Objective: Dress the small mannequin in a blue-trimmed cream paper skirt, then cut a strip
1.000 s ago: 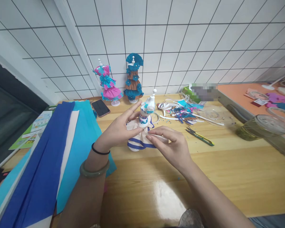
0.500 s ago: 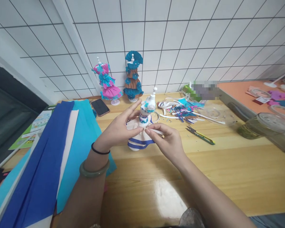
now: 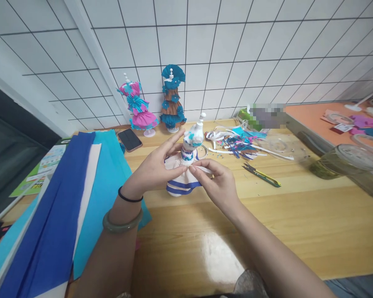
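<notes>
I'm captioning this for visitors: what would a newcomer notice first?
Probably the small white dress form in its blue-striped skirt, centered between the left hand and the right hand. Behind it, a pink figure and a teal figure stand near the tiled wall. Long blue sheets lie to the left.

You worked in craft workspace; whether workshop or classroom, could not tell. Wooden table spread across lower centre of frame, with small white dress form before you. Blue and turquoise sheets lay at left, cut strips in loose heap and yellow-edged snips right of centre. Pink-and-teal dress form and teal-and-brown dress form stood upper centre against white tiled wall. Orange tabletop at right bore more coloured scraps.
</notes>
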Motion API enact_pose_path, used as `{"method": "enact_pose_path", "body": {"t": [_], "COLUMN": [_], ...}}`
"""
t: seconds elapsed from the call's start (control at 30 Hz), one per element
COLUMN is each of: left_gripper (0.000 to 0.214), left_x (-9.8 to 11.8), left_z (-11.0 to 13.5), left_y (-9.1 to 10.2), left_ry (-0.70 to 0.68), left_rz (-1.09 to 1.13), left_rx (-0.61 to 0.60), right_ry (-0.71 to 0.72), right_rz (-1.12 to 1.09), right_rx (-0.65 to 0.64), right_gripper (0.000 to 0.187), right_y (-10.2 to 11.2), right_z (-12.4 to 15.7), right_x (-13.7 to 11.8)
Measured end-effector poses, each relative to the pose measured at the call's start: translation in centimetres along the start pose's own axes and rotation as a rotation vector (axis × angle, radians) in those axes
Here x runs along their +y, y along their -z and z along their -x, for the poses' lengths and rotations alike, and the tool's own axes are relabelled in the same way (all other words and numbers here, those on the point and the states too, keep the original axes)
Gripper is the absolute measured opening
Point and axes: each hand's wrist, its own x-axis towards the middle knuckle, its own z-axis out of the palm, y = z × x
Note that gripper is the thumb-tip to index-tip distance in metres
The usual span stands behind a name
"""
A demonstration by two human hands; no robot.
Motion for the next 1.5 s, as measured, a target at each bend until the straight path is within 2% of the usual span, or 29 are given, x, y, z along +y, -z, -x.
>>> {"method": "enact_pose_path", "body": {"t": [0.37, 0.7, 1.07, 1.23, 1.5], "left_gripper": [0.078, 0.078, 0.079, 0.079, 0.09], "left_x": [0.0, 0.2, 0.0, -0.6, -1.4], "left_z": [-0.2, -0.2, -0.4, -0.4, -0.7], "left_y": [-0.3, -0.5, -0.7, -0.6, -0.4], "left_ry": [-0.038, -0.01, -0.046, -0.053, -0.047], "left_rz": [-0.031, -0.047, -0.026, 0.033, 0.151], "left_rx": [0.017, 0.021, -0.012, -0.027, 0.083], "right_ry": [-0.071, -0.142, -0.109, -0.112, -0.107], "right_rz": [-0.102, -0.182, -0.234, -0.247, -0.243], "right_rx": [-0.003, 0.04, 0.065, -0.003, -0.152], "right_gripper": [0.016, 0.019, 0.026, 0.026, 0.025], "right_y": [-0.1, -0.3, -0.6, -0.4, 0.2], "right_z": [0.1, 0.1, -0.1, -0.5, -2.6], "right_x": [0.0, -0.1, 0.4, 0.5, 0.8]}}
